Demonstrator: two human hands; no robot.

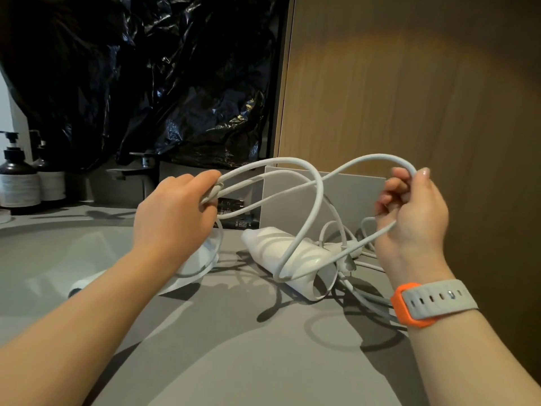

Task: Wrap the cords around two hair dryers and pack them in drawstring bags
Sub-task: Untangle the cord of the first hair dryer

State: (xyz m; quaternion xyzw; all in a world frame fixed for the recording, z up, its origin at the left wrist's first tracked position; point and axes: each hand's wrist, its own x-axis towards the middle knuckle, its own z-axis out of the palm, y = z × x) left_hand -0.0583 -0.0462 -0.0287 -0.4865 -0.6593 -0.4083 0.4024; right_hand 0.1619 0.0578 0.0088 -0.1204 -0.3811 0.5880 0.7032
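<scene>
Your left grip (175, 215) and right grip (415, 221) both clamp the thin white cord (377, 155); spread its tangled loops before winding.

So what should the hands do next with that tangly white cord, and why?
Probably draw the loops out straight: the left hand and right hand both pinch the white cord in the air, it crosses itself, and one loop reaches down to the hair dryer.

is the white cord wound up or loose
Loose. The white cord spreads in open loops between the left hand and right hand, both gripping it, and trails over the hair dryer lying on the counter.
</scene>
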